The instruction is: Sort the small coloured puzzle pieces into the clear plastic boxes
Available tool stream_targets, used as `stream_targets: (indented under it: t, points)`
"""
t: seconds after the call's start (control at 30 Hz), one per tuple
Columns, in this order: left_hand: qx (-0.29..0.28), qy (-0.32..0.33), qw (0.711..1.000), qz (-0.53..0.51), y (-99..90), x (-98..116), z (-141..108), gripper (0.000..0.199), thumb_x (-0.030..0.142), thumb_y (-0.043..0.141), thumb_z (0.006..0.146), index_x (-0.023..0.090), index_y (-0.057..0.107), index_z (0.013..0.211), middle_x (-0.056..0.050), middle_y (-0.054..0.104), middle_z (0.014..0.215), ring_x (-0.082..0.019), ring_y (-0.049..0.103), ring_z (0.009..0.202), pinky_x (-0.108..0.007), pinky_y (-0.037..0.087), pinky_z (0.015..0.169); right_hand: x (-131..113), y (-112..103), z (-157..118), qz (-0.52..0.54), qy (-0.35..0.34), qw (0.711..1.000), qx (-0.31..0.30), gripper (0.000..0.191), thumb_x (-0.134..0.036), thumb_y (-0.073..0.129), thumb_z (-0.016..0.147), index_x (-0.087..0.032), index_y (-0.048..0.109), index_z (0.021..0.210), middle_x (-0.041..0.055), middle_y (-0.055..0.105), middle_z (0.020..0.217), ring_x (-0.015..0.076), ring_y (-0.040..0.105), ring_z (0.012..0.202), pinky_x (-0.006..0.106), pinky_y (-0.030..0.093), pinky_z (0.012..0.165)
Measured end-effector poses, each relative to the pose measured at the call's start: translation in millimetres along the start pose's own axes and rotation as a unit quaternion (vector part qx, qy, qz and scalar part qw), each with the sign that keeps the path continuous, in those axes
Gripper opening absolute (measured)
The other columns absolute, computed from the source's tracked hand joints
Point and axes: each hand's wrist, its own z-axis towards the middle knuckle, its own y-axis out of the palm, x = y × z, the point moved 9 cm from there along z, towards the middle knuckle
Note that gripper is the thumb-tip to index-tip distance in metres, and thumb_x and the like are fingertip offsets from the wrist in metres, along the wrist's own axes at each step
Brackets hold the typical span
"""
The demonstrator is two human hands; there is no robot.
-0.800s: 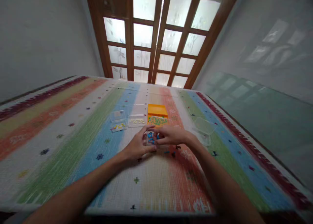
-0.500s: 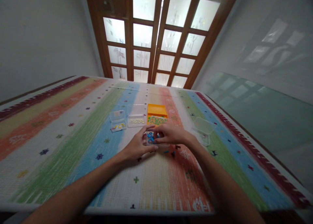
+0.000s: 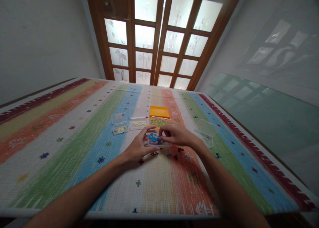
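Observation:
My left hand (image 3: 139,145) grips the left side of a clear plastic box (image 3: 161,145), its fingers behind and its thumb along the front. Small blue pieces (image 3: 153,138) lie inside that box. Over the box's right part, my right hand (image 3: 175,134) has thumb and forefinger drawn together among the blue pieces; whatever sits between the fingertips is too small to make out. A few loose dark pieces (image 3: 175,157) and a small blue piece (image 3: 169,154) lie on the cloth just in front.
Behind the hands stands an open orange box (image 3: 159,111) with green pieces. To its left are a clear box of pale pieces (image 3: 139,123) and a clear box of yellow pieces (image 3: 120,128). An open clear box (image 3: 208,128) lies right. A striped tablecloth (image 3: 99,181) covers the table.
My right hand has shifted slightly right and lifted off the box's middle, so more blue pieces show. The left hand keeps its hold, tilting the box a little toward me.

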Motion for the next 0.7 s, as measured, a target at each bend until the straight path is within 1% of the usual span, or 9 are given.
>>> stream_targets:
  t: [0.1, 0.2, 0.33, 0.43, 0.5, 0.53, 0.63, 0.7]
  points:
    - [0.017, -0.003, 1.000, 0.000, -2.9, 2, 0, 0.073, 0.015, 0.086, 0.068, 0.024, 0.050, 0.131, -0.012, 0.064, 0.127, -0.026, 0.071, 0.109, -0.047, 0.056, 0.100, 0, -7, -4, 0.042, -0.019, 0.998, 0.031, 0.007, -0.020, 0.065, 0.086, -0.015, 0.070, 0.084, -0.0076, 0.045, 0.055, 0.0082, 0.041, 0.053, 0.022, 0.026, 0.057]
    - [0.034, 0.003, 0.999, 0.003, -5.4, 6, 0, 0.075, 0.017, 0.086, 0.069, 0.023, 0.048, 0.133, -0.012, 0.066, 0.126, -0.027, 0.071, 0.110, -0.048, 0.054, 0.102, -5, -10, -6, 0.066, -0.041, 0.996, 0.048, 0.010, -0.022, 0.063, 0.086, -0.015, 0.071, 0.083, -0.0083, 0.042, 0.052, 0.0076, 0.039, 0.050, 0.022, 0.026, 0.055]
    - [0.074, 0.020, 0.997, 0.026, -13.2, 11, 0, 0.075, 0.021, 0.087, 0.068, 0.025, 0.048, 0.133, -0.013, 0.059, 0.136, -0.027, 0.069, 0.113, -0.049, 0.055, 0.101, -8, -10, -8, 0.083, -0.045, 0.993, 0.069, 0.014, -0.022, 0.061, 0.086, -0.014, 0.072, 0.085, -0.0087, 0.041, 0.051, 0.0070, 0.038, 0.048, 0.021, 0.026, 0.053]
    - [0.110, 0.027, 0.992, 0.047, -22.0, 12, 0, 0.076, 0.024, 0.087, 0.068, 0.026, 0.049, 0.134, -0.013, 0.054, 0.141, -0.027, 0.067, 0.115, -0.050, 0.053, 0.103, -7, -10, -11, 0.127, -0.044, 0.987, 0.085, 0.015, -0.024, 0.062, 0.085, -0.014, 0.072, 0.083, -0.0090, 0.039, 0.050, 0.0068, 0.036, 0.046, 0.021, 0.026, 0.051]
    - [0.132, 0.031, 0.989, 0.058, -28.6, 12, 2, 0.077, 0.025, 0.088, 0.067, 0.026, 0.050, 0.133, -0.013, 0.055, 0.140, -0.026, 0.067, 0.114, -0.052, 0.051, 0.106, -7, -6, -13, 0.142, -0.044, 0.987, 0.067, 0.015, -0.025, 0.064, 0.085, -0.014, 0.073, 0.082, -0.0085, 0.041, 0.049, 0.0070, 0.037, 0.047, 0.021, 0.027, 0.050]
    - [0.143, 0.033, 0.987, 0.059, -32.0, 12, 2, 0.077, 0.024, 0.089, 0.066, 0.026, 0.050, 0.132, -0.012, 0.056, 0.139, -0.026, 0.067, 0.114, -0.052, 0.049, 0.107, -8, -2, -13, 0.136, -0.043, 0.989, 0.044, 0.014, -0.025, 0.065, 0.084, -0.014, 0.074, 0.081, -0.0078, 0.044, 0.050, 0.0071, 0.039, 0.047, 0.021, 0.028, 0.051]
    - [0.170, 0.040, 0.984, 0.042, -40.8, 11, 4, 0.074, 0.023, 0.089, 0.064, 0.026, 0.053, 0.129, -0.011, 0.059, 0.133, -0.027, 0.065, 0.116, -0.054, 0.047, 0.109, -5, 16, -12, 0.059, -0.028, 0.997, -0.031, 0.011, -0.020, 0.067, 0.084, -0.016, 0.077, 0.081, -0.0026, 0.061, 0.058, 0.0087, 0.049, 0.054, 0.021, 0.032, 0.056]
    - [0.170, 0.044, 0.984, 0.032, -41.3, 13, 5, 0.072, 0.022, 0.088, 0.064, 0.026, 0.054, 0.127, -0.009, 0.060, 0.130, -0.027, 0.064, 0.118, -0.053, 0.047, 0.109, 0, 27, -11, -0.004, -0.011, 0.999, -0.052, 0.012, -0.018, 0.066, 0.085, -0.017, 0.078, 0.084, 0.0017, 0.070, 0.070, 0.0111, 0.055, 0.061, 0.022, 0.035, 0.060]
